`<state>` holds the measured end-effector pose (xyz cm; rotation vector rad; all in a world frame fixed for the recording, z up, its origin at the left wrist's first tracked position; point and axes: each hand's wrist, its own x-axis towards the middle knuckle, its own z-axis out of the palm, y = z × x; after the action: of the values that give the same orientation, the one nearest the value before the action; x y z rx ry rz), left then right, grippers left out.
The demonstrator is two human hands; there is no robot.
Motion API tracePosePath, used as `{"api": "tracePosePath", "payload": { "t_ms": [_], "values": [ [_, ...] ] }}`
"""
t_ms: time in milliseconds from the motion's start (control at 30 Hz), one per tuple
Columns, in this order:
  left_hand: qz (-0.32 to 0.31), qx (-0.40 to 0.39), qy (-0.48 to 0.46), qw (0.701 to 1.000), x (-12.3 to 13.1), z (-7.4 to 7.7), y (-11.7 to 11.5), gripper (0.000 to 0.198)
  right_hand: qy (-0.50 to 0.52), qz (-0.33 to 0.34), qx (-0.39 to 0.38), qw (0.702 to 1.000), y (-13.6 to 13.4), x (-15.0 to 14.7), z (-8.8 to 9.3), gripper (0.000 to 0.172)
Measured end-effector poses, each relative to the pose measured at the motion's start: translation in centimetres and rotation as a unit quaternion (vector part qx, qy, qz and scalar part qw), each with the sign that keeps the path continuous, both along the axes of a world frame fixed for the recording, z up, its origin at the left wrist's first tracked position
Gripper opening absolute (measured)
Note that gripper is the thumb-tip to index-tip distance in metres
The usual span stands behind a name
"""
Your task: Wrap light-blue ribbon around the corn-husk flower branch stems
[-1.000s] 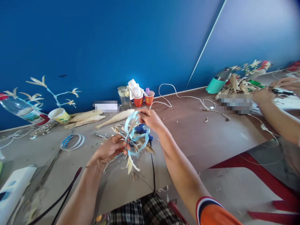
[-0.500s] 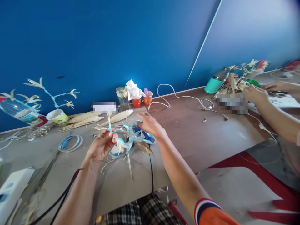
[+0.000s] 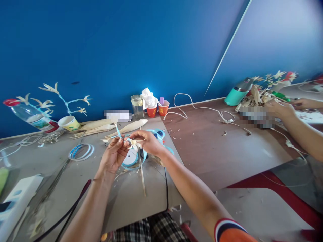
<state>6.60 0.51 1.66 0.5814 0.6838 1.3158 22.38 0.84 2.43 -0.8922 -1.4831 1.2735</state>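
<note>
My left hand (image 3: 114, 155) and my right hand (image 3: 145, 142) are close together above the grey table (image 3: 126, 198), both pinching a small dried-husk flower (image 3: 133, 144) on a thin stem that hangs down toward me. A light blue ribbon (image 3: 118, 132) winds around the stem and sticks up past my left fingers. Beneath my hands lie a white ribbon spool (image 3: 130, 159) and loose blue ribbon loops (image 3: 158, 134).
Corn husks (image 3: 130, 127), a yellow cup (image 3: 68, 123), a plastic bottle (image 3: 34, 117), a husk-flower branch (image 3: 66, 102), red cups (image 3: 158, 108), a jar (image 3: 137, 105) and ribbon rings (image 3: 81, 151) line the back. A white cable (image 3: 199, 107) crosses the brown table. Another person's arm (image 3: 295, 124) works at right beside a teal flask (image 3: 237, 92).
My right hand came down from the ribbon loops and joined my left hand at the flower. The ribbon tangle dropped onto the table and the flower turned upright.
</note>
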Motion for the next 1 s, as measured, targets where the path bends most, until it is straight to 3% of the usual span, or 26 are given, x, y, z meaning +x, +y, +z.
{"api": "tracePosePath", "payload": {
  "t_ms": [167, 333, 533, 667, 1000],
  "values": [
    [0.003, 0.031, -0.004, 1.0, 0.0, -0.5, 0.0, 0.015, 0.082, 0.04, -0.022, 0.996, -0.5, -0.5, 0.0, 0.027],
    [0.039, 0.046, 0.013, 0.998, 0.6, -0.3, -0.2, 0.022, 0.116, 0.008, -0.05, 0.992, -0.6, -1.2, -0.3, 0.039],
    [0.096, 0.094, 0.07, 0.988, 1.2, 0.1, -0.7, 0.026, 0.139, -0.025, -0.045, 0.989, -0.7, -2.3, -0.6, 0.024],
    [0.117, 0.102, 0.138, 0.978, 1.2, -0.2, -0.8, 0.026, 0.138, -0.078, -0.103, 0.982, -0.8, -2.4, -0.6, 0.027],
    [0.056, 0.097, 0.138, 0.984, 0.7, 0.2, -1.2, 0.029, 0.233, -0.056, -0.189, 0.952, -1.0, -2.5, -0.4, 0.038]
  ]
}}
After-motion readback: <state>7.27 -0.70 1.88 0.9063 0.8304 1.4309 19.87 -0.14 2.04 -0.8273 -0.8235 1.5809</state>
